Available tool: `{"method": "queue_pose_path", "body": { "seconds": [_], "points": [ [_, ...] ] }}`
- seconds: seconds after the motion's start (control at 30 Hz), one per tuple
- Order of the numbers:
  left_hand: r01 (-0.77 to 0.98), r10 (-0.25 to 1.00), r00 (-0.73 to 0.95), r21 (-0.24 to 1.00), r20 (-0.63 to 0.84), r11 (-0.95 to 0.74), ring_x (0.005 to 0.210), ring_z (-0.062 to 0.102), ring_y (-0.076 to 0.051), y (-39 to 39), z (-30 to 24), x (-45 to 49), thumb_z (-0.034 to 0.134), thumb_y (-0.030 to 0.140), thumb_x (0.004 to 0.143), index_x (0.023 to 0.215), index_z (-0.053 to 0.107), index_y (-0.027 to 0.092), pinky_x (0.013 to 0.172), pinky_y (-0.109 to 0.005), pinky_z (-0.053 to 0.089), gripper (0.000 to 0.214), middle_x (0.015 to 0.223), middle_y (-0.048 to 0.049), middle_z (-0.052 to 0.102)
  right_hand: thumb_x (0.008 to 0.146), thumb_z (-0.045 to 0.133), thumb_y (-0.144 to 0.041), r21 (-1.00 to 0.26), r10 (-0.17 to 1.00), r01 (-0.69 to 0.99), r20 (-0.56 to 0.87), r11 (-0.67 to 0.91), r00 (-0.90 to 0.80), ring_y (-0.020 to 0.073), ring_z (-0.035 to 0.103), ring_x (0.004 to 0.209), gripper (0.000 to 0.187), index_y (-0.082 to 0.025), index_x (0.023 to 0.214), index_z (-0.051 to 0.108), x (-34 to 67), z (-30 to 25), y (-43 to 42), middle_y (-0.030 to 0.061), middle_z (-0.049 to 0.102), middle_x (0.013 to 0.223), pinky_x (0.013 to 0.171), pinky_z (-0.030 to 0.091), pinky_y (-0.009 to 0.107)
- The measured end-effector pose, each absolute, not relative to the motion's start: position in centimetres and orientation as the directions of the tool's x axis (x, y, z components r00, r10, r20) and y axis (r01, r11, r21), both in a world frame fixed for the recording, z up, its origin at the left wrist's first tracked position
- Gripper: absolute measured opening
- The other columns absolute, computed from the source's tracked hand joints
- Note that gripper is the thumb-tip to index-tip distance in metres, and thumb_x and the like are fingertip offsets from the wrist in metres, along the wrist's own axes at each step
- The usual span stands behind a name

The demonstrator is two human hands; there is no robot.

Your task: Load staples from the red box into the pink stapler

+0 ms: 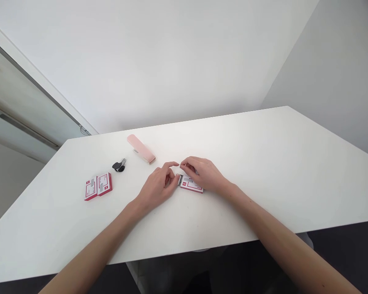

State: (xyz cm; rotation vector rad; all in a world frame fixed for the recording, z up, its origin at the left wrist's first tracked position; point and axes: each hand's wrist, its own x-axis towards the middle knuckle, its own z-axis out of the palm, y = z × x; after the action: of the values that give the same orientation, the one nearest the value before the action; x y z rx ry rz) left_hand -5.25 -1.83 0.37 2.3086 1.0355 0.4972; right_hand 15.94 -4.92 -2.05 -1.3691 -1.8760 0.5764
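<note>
A small red and white box [192, 185] lies flat on the white table [263, 163] in front of me. My right hand [204, 173] rests over its far side, fingers curled and holding it down. My left hand [159, 185] pinches at the box's left end, where a grey inner part shows. Both hands touch the box.
To the left lie two more red and white boxes [98, 185] side by side, a small black and silver staple remover [119, 165], and a pink stapler [141, 149]. White walls stand behind the table; a window frame is at the far left.
</note>
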Motion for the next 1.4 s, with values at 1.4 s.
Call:
{"method": "queue_pose_path", "body": {
  "seconds": [1.4],
  "points": [
    [0.691,0.716,0.512,0.267,0.476,-0.672,0.067,0.05,-0.015,-1.9,2.7,-14.8,0.072,0.053,0.092,0.105,0.074,0.023,0.07,-0.031,0.04,0.033,0.071,0.0027,0.052,0.107,0.037,-0.03,-0.804,0.971,0.563,0.24,0.191,0.013,0.0165,0.055,0.066,0.025,-0.025,0.099,0.06,16.9,-1.3,-4.8,-0.0011,0.066,0.079,0.064,0.038,0.03]
  ]
}}
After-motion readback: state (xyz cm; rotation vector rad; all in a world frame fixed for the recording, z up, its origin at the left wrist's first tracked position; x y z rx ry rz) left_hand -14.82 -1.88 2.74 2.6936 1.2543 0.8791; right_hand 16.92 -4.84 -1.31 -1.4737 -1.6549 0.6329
